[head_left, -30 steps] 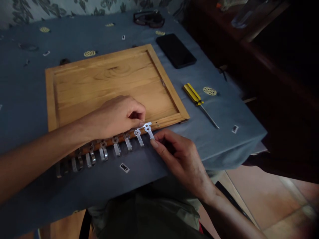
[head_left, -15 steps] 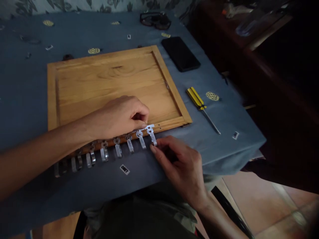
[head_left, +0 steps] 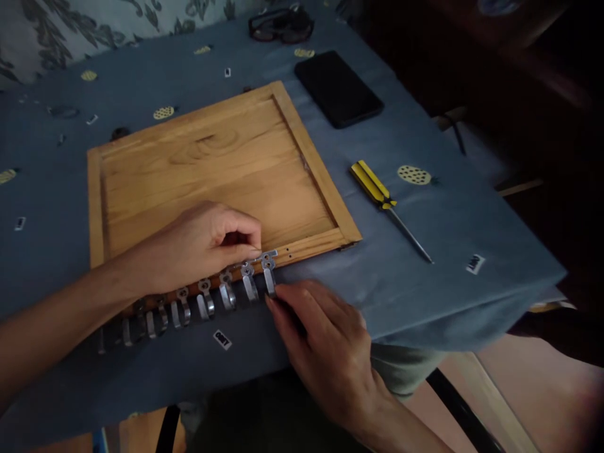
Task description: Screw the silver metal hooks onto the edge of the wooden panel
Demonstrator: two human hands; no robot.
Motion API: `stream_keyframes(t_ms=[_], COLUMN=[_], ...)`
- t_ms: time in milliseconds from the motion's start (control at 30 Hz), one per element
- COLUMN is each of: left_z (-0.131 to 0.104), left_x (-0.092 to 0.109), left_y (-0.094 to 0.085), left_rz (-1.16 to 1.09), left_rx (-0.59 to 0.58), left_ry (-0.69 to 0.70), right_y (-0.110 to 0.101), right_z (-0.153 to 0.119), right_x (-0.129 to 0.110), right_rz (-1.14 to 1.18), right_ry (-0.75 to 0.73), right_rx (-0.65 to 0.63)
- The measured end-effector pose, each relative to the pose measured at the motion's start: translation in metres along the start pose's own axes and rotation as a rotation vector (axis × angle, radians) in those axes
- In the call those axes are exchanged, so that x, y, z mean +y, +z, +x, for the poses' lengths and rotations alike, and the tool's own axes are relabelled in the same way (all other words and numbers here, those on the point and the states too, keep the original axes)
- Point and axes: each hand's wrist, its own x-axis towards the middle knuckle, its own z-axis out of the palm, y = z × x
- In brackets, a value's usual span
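A metal hook rail (head_left: 204, 288) with several curved hooks lies along the near edge of a framed wooden panel (head_left: 221, 163), hooks hanging toward me. My left hand (head_left: 207, 242) reaches across the panel, thumb and forefinger pinched on the rail's bar near its right end. My right hand (head_left: 325, 346) is closed with thumb and forefinger on the tip of the rightmost hook. Beyond the rail's right end, two small dark holes show in the panel's frame. My left forearm covers part of the rail's left stretch.
A screwdriver (head_left: 377, 189) with a yellow handle lies right of the panel. Behind it are a black phone (head_left: 338, 88) and dark-framed glasses (head_left: 282, 26). A blue patterned tablecloth (head_left: 425, 220) covers the table; its edge hangs near my lap.
My view has tilted and shifted, so the panel and rail appear turned and lower left. Both hands keep their hold on the rail, with little visible shift against the panel.
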Motion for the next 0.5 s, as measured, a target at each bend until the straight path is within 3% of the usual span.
stream_keyframes(t_ms=[500], left_z=[-0.0013], left_x=[0.0049], left_y=[-0.0009], left_rz=[-0.051], left_rx=[-0.006], left_ry=[-0.008], right_y=[0.0000], right_z=[0.0008], right_x=[0.0014], right_rz=[0.014], right_ry=[0.016], right_rx=[0.033])
